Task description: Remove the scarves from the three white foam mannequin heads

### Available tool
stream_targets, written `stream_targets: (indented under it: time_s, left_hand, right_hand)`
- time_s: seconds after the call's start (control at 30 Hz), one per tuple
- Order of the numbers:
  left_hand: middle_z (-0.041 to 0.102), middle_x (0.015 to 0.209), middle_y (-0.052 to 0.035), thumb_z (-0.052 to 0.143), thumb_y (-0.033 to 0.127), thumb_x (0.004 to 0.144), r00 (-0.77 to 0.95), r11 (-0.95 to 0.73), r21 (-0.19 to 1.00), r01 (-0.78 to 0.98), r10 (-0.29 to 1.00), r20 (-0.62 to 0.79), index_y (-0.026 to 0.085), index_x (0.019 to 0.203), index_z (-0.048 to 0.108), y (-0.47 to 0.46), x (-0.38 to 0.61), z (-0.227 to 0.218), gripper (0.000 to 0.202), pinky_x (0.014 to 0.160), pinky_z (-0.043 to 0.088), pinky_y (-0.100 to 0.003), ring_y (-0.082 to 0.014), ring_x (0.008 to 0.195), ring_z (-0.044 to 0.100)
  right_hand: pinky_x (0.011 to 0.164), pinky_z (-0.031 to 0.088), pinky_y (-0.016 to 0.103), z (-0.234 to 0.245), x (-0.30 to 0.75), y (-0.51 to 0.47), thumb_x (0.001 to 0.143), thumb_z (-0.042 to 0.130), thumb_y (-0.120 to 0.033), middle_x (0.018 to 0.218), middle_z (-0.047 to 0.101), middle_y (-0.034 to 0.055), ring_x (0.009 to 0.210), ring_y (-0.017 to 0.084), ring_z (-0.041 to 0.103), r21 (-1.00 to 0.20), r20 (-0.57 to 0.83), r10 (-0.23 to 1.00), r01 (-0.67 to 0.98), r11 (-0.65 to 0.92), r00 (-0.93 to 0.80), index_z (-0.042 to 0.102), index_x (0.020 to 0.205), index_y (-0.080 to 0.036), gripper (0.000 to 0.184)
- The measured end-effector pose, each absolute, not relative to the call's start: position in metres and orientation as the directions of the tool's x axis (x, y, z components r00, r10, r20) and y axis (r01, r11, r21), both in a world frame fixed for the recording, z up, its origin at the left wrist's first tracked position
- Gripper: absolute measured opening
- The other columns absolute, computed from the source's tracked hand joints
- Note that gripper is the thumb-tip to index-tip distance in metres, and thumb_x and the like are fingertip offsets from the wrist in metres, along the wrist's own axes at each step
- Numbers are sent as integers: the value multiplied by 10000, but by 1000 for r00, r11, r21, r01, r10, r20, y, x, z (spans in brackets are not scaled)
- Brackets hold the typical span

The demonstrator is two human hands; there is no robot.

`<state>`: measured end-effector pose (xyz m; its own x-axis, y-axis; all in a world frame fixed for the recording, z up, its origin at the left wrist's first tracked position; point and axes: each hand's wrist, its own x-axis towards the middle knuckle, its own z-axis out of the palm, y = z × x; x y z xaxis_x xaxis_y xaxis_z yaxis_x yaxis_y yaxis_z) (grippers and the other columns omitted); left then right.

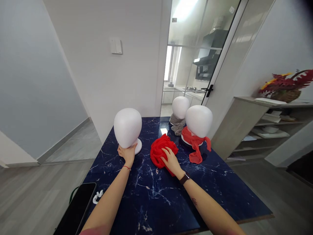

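Observation:
My left hand (127, 154) is wrapped round the neck of a smooth white mannequin head (127, 127), which stands upright on its round base at the left of the table. Most of its fingers are hidden behind the neck. A bunched bright red scarf (158, 148) lies on the tabletop in the middle. On top of this scarf rests my right hand (171, 161), palm down, with its fingers apart. To the right, a second mannequin head (199, 120) has a coral-red scarf (196, 147) tied round its neck. Behind it, a third head (181, 107) wears a grey-brown scarf (178, 124).
All this stands on a dark blue marbled table (156, 199). At its left front edge are a black phone (77, 209) and a small white curled item (97, 196). A glass door (190, 58) is behind, and a grey shelf unit (259, 127) stands at right.

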<state>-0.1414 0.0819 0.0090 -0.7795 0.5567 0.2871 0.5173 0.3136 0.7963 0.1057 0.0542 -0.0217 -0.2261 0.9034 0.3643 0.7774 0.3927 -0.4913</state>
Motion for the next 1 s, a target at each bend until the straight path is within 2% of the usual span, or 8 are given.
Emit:
stream_targets:
  time_s: [0.1,0.17,0.3,0.4,0.53,0.67,0.83,1.0]
  left_hand:
    - [469,1276,-190,768,467,553,-780,325,789,521,557,285,116,1305,314,83,-141,7,946,1009,311,-469,-359,1242,368]
    - [467,1277,-184,762,473,561,-781,328,787,523,555,288,125,1310,307,83,-141,7,942,1016,302,-472,-360,1242,366]
    - [468,1279,-185,763,462,562,-785,328,792,514,553,280,111,1305,325,82,-140,6,932,1024,304,-467,-357,1244,362]
    - [469,1284,-188,769,463,552,-789,325,796,511,545,284,93,1309,331,84,-142,6,950,1034,301,-462,-354,1243,363]
    - [482,1261,-197,767,488,544,-797,351,788,506,539,271,77,1296,352,93,-148,10,951,1021,316,-443,-348,1241,375]
    - [493,1242,-202,736,530,566,-773,374,749,547,568,281,92,1254,415,111,-159,19,877,1010,312,-451,-352,1241,380]
    - [519,1210,-216,725,539,564,-754,379,723,577,587,294,82,1199,482,140,-184,34,819,1004,307,-465,-361,1225,392]
    - [502,1242,-226,674,578,608,-738,404,680,611,603,304,98,1199,506,170,-215,42,780,947,333,-515,-394,1226,374]
  right_hand:
    - [1030,380,383,-14,112,43,829,539,-418,1413,340,84,1256,233,407,-526,377,898,745,410,-228,428,1328,-239,542]
    - [1049,348,423,-9,116,39,786,589,-431,1430,321,82,1299,253,351,-513,367,894,746,425,-257,415,1340,-257,607]
    - [1068,278,501,-5,124,41,718,631,-296,1483,242,71,1370,281,216,-488,285,879,731,477,-383,347,1384,-309,724]
    - [1066,285,492,-11,128,45,696,603,-209,1493,215,72,1378,274,198,-509,247,875,713,482,-416,344,1384,-316,744]
    - [1084,285,430,-21,129,55,723,584,-200,1486,208,93,1368,248,235,-522,297,883,713,468,-363,342,1388,-277,712]
    - [1070,305,429,-24,127,77,738,602,-206,1472,217,118,1339,264,294,-483,289,911,777,403,-293,319,1402,-256,723]
    - [996,364,400,-17,116,120,786,551,-148,1305,435,141,1157,264,474,-359,200,917,845,397,-346,409,1364,-218,600]
    - [947,377,354,-10,71,175,823,488,-123,1210,477,142,1027,236,525,-333,177,904,841,426,-388,459,1331,-214,517]
